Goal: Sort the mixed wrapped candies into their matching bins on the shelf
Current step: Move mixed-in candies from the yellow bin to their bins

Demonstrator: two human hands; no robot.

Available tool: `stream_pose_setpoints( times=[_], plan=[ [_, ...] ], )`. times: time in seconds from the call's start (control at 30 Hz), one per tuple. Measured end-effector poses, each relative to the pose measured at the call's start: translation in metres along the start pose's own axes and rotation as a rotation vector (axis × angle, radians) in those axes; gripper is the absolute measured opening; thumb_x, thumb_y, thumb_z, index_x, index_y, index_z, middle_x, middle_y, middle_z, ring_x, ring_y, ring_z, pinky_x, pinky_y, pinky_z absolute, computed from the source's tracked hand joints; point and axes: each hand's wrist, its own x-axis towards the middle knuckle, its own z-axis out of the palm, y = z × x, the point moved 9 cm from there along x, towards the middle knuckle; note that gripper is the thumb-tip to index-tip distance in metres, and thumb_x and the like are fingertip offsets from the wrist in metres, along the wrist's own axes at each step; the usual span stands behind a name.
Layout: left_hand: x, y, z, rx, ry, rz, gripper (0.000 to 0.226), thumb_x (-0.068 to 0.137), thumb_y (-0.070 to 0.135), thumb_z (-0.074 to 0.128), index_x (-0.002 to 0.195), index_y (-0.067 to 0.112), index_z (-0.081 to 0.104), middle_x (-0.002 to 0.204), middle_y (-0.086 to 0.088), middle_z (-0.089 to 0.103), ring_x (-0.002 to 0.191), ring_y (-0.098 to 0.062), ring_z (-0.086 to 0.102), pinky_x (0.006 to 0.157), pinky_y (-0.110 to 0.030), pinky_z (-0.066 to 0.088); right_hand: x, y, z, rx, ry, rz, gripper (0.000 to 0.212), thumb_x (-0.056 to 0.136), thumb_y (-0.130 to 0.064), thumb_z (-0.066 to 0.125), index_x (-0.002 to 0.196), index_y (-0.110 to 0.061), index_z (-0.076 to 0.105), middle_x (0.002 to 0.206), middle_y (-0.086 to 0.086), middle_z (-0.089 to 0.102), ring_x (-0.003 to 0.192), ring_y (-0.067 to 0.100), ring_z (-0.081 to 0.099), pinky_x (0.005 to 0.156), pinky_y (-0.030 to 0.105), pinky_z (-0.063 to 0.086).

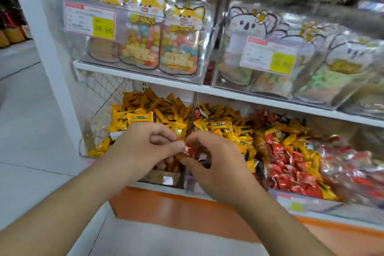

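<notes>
Both hands [182, 151] seemingly pinch one red candy [190, 150] between them.

Your left hand [145, 143] and right hand [209, 160] cover the front of the yellow candy bin [133, 114], hiding what lies beneath. At three o'clock the red candies [351, 172] smear into blur, and the price tag [272, 56] at two o'clock is unreadable.

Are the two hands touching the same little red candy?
Touching. In the head view the left hand and right hand meet over the bins, and fingertips of both pinch the red candy between them.
</notes>
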Motion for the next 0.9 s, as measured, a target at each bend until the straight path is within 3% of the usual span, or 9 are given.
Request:
stream_pose_setpoints(
  times=[0.1, 0.2, 0.3, 0.4, 0.47, 0.6, 0.77, 0.9],
  plan=[
    [0.002, 0.024, 0.045, -0.009, -0.049, 0.056, 0.012, 0.091, 0.033, 0.075, 0.097, 0.023, 0.075, 0.080, 0.004, 0.078, 0.069, -0.013, 0.072, 0.064, -0.028, 0.061, -0.023, 0.031, -0.041, -0.120, 0.134, 0.001, 0.016, 0.092, -0.028, 0.073, 0.107, -0.031, 0.068, 0.102, -0.019, 0.061, 0.096, 0.001, 0.056, 0.081, 0.015, 0.046],
    [0.002, 0.038, 0.077, -0.013, -0.094, 0.089, 0.011, 0.096, 0.035, 0.068, 0.098, 0.025, 0.073, 0.085, 0.006, 0.078, 0.072, -0.015, 0.073, 0.067, -0.036, 0.062, -0.043, 0.068, -0.088, -0.269, 0.267, 0.114, 0.014, 0.092, -0.029, 0.072, 0.106, -0.027, 0.067, 0.103, -0.014, 0.058, 0.093, 0.003, 0.051, 0.079, 0.010, 0.038],
    [0.001, 0.043, 0.092, 0.044, -0.111, 0.114, 0.010, 0.099, 0.033, 0.065, 0.097, 0.027, 0.073, 0.085, 0.008, 0.077, 0.071, -0.012, 0.071, 0.070, -0.040, 0.060, -0.060, 0.109, -0.131, -0.360, 0.384, 0.248, 0.015, 0.093, -0.028, 0.070, 0.107, -0.022, 0.069, 0.104, -0.007, 0.059, 0.097, 0.010, 0.054, 0.080, 0.016, 0.034],
    [0.000, 0.041, 0.095, 0.075, -0.098, 0.109, 0.011, 0.100, 0.030, 0.064, 0.095, 0.027, 0.073, 0.083, 0.008, 0.077, 0.068, -0.014, 0.070, 0.061, -0.035, 0.055, -0.067, 0.140, -0.142, -0.421, 0.326, 0.383, 0.033, 0.093, -0.035, 0.071, 0.122, -0.021, 0.068, 0.121, 0.000, 0.065, 0.119, 0.024, 0.057, 0.100, 0.032, 0.044],
    [-0.002, 0.038, 0.089, 0.118, -0.067, 0.105, 0.011, 0.100, 0.029, 0.063, 0.095, 0.028, 0.073, 0.083, 0.009, 0.076, 0.067, -0.012, 0.070, 0.060, -0.029, 0.053, -0.067, 0.144, -0.139, -0.381, 0.285, 0.419, 0.041, 0.093, -0.038, 0.072, 0.130, -0.022, 0.066, 0.131, -0.001, 0.063, 0.128, 0.023, 0.054, 0.107, 0.033, 0.042],
    [-0.005, 0.028, 0.060, 0.198, 0.007, 0.105, 0.010, 0.099, 0.026, 0.064, 0.095, 0.030, 0.072, 0.081, 0.013, 0.076, 0.067, -0.006, 0.070, 0.061, -0.022, 0.049, -0.054, 0.126, -0.129, -0.335, 0.294, 0.340, 0.035, 0.094, -0.033, 0.071, 0.127, -0.019, 0.067, 0.126, -0.004, 0.063, 0.122, 0.017, 0.055, 0.097, 0.022, 0.038],
    [0.002, -0.008, 0.009, 0.323, 0.121, 0.055, 0.011, 0.097, 0.027, 0.067, 0.088, 0.033, 0.070, 0.073, 0.008, 0.072, 0.070, -0.009, 0.069, 0.071, -0.039, 0.057, -0.022, 0.083, -0.088, -0.287, 0.247, 0.200, 0.020, 0.096, -0.027, 0.067, 0.115, -0.021, 0.067, 0.113, -0.010, 0.059, 0.111, 0.014, 0.055, 0.093, 0.025, 0.042],
    [-0.001, -0.035, -0.030, 0.434, 0.174, 0.016, 0.009, 0.095, 0.025, 0.069, 0.092, 0.034, 0.068, 0.079, 0.016, 0.071, 0.078, 0.001, 0.065, 0.071, -0.026, 0.054, 0.011, 0.036, -0.039, -0.231, 0.171, 0.038, 0.015, 0.097, -0.026, 0.064, 0.111, -0.023, 0.067, 0.113, -0.012, 0.058, 0.113, 0.012, 0.053, 0.097, 0.027, 0.045]
  ],
)
